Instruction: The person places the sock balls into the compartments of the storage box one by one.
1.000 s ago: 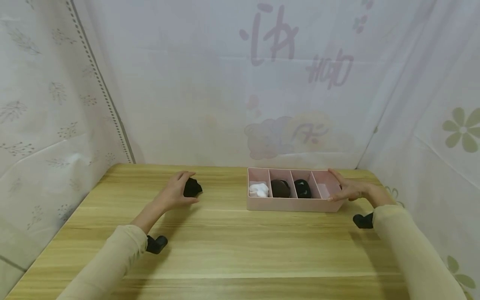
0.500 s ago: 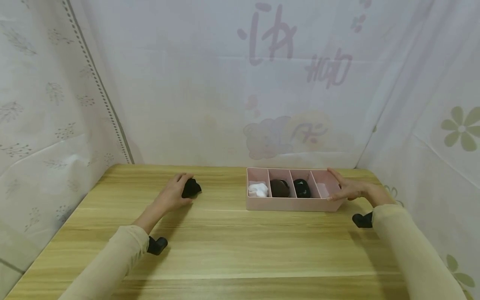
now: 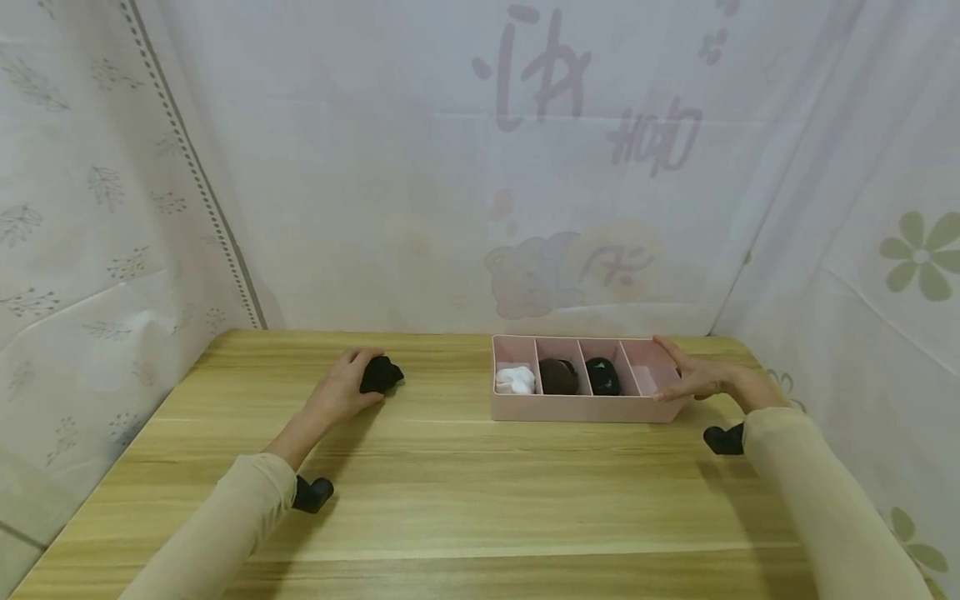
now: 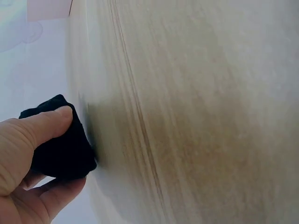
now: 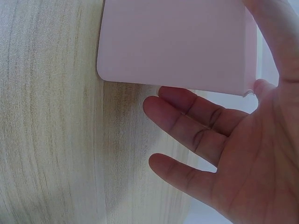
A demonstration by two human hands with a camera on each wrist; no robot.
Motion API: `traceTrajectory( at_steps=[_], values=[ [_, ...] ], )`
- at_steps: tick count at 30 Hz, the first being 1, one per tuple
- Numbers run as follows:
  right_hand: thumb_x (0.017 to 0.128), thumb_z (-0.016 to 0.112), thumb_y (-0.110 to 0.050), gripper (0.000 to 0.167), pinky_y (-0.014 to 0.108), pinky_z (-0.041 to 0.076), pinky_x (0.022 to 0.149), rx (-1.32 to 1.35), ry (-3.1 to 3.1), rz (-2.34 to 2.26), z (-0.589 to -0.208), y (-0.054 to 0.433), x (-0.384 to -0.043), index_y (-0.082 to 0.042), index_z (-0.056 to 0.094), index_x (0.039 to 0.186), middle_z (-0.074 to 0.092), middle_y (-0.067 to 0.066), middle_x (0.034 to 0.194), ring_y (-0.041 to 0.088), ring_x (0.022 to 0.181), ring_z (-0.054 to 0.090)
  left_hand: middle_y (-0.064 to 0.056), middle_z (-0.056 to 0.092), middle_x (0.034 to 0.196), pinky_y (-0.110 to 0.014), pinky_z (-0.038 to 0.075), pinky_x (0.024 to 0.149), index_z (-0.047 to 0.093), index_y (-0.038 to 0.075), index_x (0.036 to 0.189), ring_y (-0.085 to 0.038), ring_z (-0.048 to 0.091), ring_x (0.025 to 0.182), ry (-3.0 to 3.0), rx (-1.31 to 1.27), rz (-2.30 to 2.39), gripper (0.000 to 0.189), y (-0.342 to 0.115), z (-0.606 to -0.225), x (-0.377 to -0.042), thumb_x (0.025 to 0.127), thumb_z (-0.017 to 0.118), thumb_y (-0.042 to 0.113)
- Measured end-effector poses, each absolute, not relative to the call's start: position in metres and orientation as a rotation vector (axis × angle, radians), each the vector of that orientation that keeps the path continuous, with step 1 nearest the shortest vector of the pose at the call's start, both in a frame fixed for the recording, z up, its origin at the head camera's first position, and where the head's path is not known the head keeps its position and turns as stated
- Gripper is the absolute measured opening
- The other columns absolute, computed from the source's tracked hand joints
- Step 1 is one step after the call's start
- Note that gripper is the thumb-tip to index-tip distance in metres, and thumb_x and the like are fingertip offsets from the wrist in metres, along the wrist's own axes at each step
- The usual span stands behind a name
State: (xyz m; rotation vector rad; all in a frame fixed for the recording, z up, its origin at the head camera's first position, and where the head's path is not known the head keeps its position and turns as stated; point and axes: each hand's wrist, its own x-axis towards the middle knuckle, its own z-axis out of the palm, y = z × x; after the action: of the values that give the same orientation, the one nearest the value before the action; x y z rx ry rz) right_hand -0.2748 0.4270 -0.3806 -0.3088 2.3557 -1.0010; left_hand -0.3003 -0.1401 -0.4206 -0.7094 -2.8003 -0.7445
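Note:
On the left of the table, my left hand pinches a small black folded cloth bundle. The left wrist view shows the thumb across the black cloth and fingers beneath it, close over the tabletop. My right hand holds the right end of a pink divided box, thumb at the front rim and a finger at the back. Its other fingers spread loosely beside the pink end wall. Inside the box sit a white bundle, a brown one and a glossy black one; the rightmost compartment is bare.
The wood-grain table reaches back to a printed white curtain. More patterned cloth hangs at the left and right. A black piece is worn at each wrist, below the beige sleeves.
My left thumb and fingers have closed in on the black cloth bundle, which has shifted very slightly. The right hand and the box keep their place; the head view drifts slightly.

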Motion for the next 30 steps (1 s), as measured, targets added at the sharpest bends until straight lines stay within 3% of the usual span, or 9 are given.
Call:
traceTrajectory(
  at_steps=[7, 14, 30],
  values=[
    [0.083, 0.071, -0.030, 0.120, 0.076, 0.030, 0.087, -0.295, 2.343, -0.966, -0.378, 0.427, -0.276, -0.007, -0.031, 0.142, -0.032, 0.036, 0.141, 0.067, 0.125, -0.011, -0.029, 0.045, 0.131, -0.060, 0.041, 0.092, 0.045, 0.001, 0.134, -0.047, 0.044, 0.118, -2.779, -0.689, -0.827, 0.067, -0.132, -0.415, -0.300, 0.077, 0.078, 0.014],
    [0.083, 0.071, -0.032, 0.121, 0.079, 0.026, 0.085, -0.249, 2.333, -0.962, -0.379, 0.427, -0.277, -0.010, -0.031, 0.142, -0.032, 0.035, 0.142, 0.066, 0.127, -0.011, -0.028, 0.048, 0.131, -0.060, 0.039, 0.095, 0.047, 0.003, 0.134, -0.046, 0.043, 0.120, -2.785, -0.650, -0.923, 0.070, -0.113, -0.405, -0.303, 0.075, 0.080, 0.022],
    [0.084, 0.071, -0.027, 0.118, 0.079, 0.020, 0.090, -0.238, 2.333, -0.995, -0.379, 0.426, -0.275, -0.014, -0.029, 0.145, -0.032, 0.031, 0.144, 0.062, 0.130, -0.012, -0.021, 0.045, 0.139, -0.050, 0.044, 0.095, 0.040, 0.004, 0.141, -0.037, 0.048, 0.122, -2.706, -0.766, -1.292, 0.075, -0.044, -0.374, -0.311, 0.079, 0.077, 0.022]
  ],
)
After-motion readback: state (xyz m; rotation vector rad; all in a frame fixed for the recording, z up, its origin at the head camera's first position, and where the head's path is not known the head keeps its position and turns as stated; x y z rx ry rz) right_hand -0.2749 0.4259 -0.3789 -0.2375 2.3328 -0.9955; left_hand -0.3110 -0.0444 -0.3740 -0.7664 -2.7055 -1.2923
